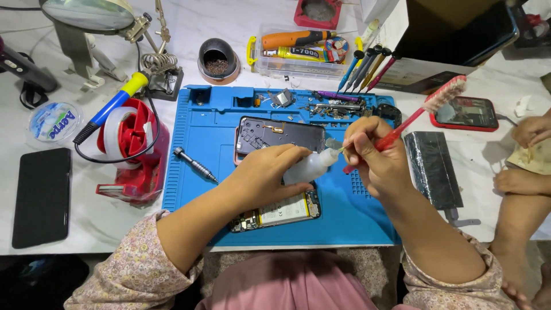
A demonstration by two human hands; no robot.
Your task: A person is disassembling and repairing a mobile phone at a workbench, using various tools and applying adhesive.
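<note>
Left hand (261, 175): wrapped around a small squeeze bottle (310, 166), nozzle pointing right toward the other hand.
Right hand (373, 152): pinching a red-handled brush (422, 112), bristles up-right.
Meeting point: above the opened phone (281, 209) on the blue mat (195, 172); contact probably, unclear.

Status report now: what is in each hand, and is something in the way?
Left hand grips white squeeze bottle. Right hand holds red toothbrush. Opened phone lies under the hands on blue mat. Screwdriver lies apart, left.

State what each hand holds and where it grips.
Left hand wraps the body of a small white squeeze bottle. Right hand pinches the red toothbrush low on its handle.
</note>
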